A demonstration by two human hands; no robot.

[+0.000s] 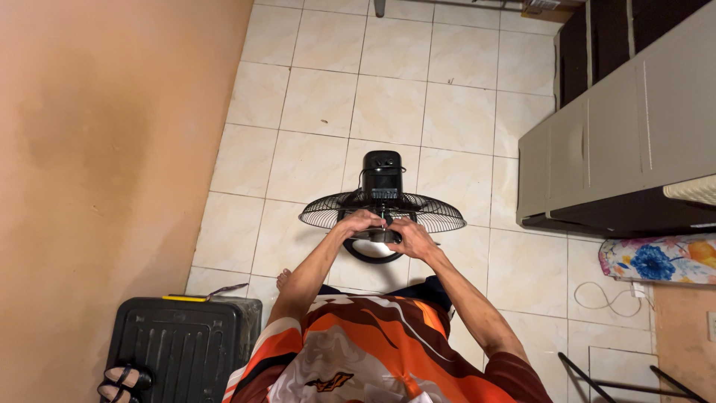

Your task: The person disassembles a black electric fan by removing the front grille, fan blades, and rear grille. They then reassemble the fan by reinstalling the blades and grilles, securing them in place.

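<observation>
Gripping the middle of a black floor fan [382, 195], both together at its hub: left hand [361, 222] curled on the near side, right hand [412, 237] closed just beside it. Standing on pale floor tiles [388, 104], fan's round wire guard [436, 213] spread sideways, motor housing [382, 170] beyond. Near it, a black case [175, 343].

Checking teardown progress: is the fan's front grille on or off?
Cannot tell. The fan faces away; only its rear grille and motor housing show, with both hands at the centre.
</observation>
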